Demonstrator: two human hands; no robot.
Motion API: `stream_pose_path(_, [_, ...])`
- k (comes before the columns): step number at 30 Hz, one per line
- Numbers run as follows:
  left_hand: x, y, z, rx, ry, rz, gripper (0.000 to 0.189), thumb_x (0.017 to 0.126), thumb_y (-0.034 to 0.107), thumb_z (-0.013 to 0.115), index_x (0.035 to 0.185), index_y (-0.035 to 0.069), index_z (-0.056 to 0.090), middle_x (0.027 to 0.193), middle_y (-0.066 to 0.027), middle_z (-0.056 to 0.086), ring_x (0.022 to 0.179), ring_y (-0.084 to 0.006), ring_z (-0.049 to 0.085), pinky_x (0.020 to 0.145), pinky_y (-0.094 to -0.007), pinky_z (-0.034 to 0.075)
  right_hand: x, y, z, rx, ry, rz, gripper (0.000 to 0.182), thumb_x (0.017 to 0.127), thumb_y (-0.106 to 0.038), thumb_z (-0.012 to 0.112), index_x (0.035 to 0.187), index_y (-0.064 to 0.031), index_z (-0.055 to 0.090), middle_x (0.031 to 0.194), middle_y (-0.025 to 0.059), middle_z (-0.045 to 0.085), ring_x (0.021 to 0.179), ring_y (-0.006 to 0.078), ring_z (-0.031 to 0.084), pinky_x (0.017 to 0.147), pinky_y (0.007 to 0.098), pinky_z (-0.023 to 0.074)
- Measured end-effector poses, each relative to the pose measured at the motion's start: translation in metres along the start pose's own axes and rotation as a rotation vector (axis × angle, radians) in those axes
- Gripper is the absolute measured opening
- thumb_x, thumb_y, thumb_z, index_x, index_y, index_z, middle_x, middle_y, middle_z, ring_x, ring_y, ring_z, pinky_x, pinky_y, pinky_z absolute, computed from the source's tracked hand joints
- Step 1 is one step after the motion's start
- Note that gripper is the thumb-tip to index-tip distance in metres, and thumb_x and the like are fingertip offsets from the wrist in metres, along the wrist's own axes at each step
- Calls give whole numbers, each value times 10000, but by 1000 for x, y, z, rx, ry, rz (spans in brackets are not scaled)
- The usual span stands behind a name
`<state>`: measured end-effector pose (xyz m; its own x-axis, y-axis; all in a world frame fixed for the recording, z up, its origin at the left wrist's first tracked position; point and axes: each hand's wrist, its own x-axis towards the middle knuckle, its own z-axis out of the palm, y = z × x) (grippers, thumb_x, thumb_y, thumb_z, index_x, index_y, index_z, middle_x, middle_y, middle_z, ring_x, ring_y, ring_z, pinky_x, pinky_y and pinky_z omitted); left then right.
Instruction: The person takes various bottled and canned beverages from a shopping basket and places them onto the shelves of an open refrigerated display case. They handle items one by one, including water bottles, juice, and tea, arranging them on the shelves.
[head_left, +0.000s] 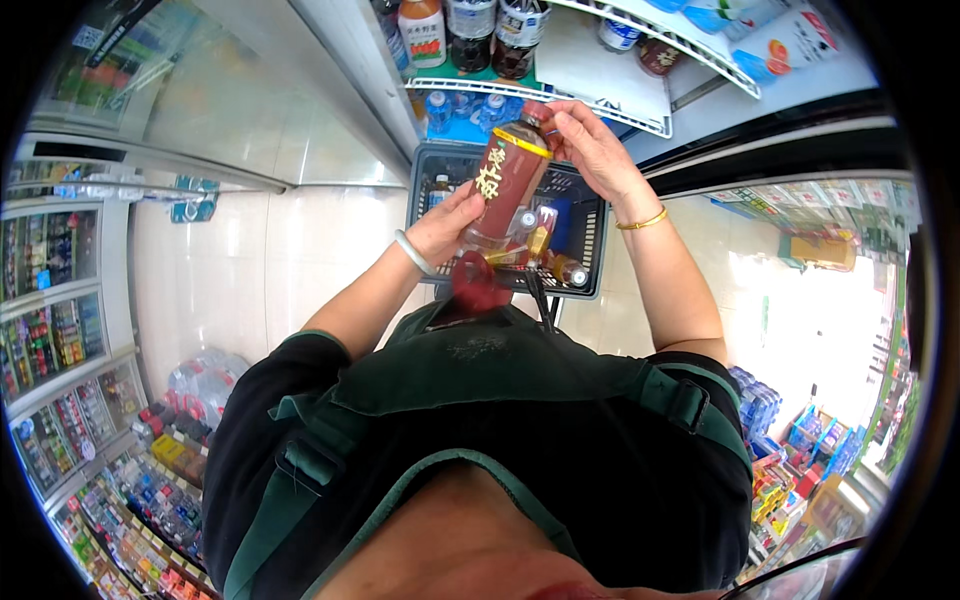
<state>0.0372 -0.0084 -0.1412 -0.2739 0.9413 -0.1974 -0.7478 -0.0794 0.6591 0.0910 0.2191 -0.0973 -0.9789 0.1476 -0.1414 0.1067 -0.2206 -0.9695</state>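
A large drink bottle (517, 176) with a dark red label and red cap is tilted in front of me, above a dark plastic shopping basket (598, 251). My left hand (446, 229) grips its lower body from the left, thumb across the label. At the neck, just below the cap, the fingers of my right hand (589, 142) hold it; part of them is hidden behind the bottle. Inside the basket lie several smaller bottles, one a clear-capped bottle (570, 271) near the front right corner. A small bottle (439, 189) stands at its back left.
Ahead is an open refrigerated cabinet with wire shelves (600, 112) bearing large bottles (499, 34) and cartons (787, 45). Its glass door (217, 97) stands to the left. Shrink-wrapped bottle packs (206, 382) sit on the left floor; stacked goods (780, 480) are at right.
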Motion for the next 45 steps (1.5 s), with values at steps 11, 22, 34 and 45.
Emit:
stream_pose_path(11, [48,-8,33,883,256,251,774,669,240,715,1257,12,266,1151,-169,401,1077,-267,425,919,-337,362,-54,34,46,83,334,-61,619,727,-174,686,1206,-31,322,1132,100,468,997,164,494,826,283,430])
stream_pose_path(22, [54,-3,22,1230,133,51,663,723,257,635,1273,49,327,1227,-211,357,1139,-333,382,968,-341,307,1,18,-124,-555,859,-306,642,614,-193,757,1084,38,386,998,159,565,896,222,571,783,307,454])
stream_pose_path(34, [-4,-31,-68,1226,494,-66,455,727,166,616,1147,67,473,1120,-186,456,1069,-315,446,918,-338,364,64,40,-206,-687,1085,-347,635,559,-161,772,1037,67,423,1010,223,536,932,343,532,816,364,428])
stream_pose_path(45, [-23,-51,-119,1227,531,14,445,722,187,633,1133,80,500,1068,-194,514,1033,-312,488,918,-350,368,58,55,-216,-864,1186,-393,795,618,-284,741,1178,72,303,1144,291,393,1066,414,377,929,415,322])
